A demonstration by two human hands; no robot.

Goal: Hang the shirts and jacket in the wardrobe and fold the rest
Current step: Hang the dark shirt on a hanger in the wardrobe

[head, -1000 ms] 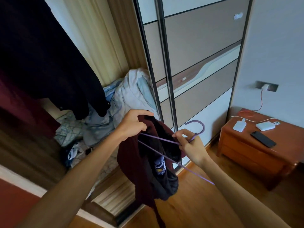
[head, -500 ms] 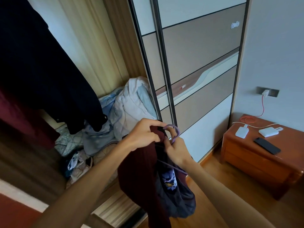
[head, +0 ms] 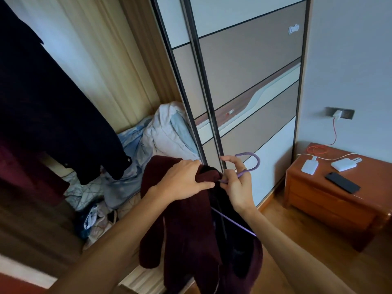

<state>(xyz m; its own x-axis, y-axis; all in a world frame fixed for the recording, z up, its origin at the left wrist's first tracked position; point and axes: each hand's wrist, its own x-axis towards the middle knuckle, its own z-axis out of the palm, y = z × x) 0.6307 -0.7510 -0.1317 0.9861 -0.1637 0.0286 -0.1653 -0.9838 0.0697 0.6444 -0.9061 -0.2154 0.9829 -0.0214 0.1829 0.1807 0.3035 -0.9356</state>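
Note:
A dark maroon fleece jacket (head: 186, 225) hangs in front of me on a purple hanger (head: 252, 164), whose hook sticks up to the right of the collar. My left hand (head: 182, 181) grips the jacket's collar and shoulder from above. My right hand (head: 237, 183) pinches the hanger's neck just below the hook. One purple arm of the hanger pokes out low on the right. The wardrobe (head: 106, 71) stands open on the left, with a dark garment (head: 53, 102) hanging inside.
A heap of pale blue and white bedding and clothes (head: 152, 141) lies on the wardrobe floor. The sliding doors (head: 244, 81) are right behind my hands. At the right is a wooden nightstand (head: 331, 200) with a phone (head: 342, 182) and chargers.
The jacket has been drawn further over the hanger and now covers the left shoulder. My right hand shifted up to the hook's neck, and the hook rose clear of the collar.

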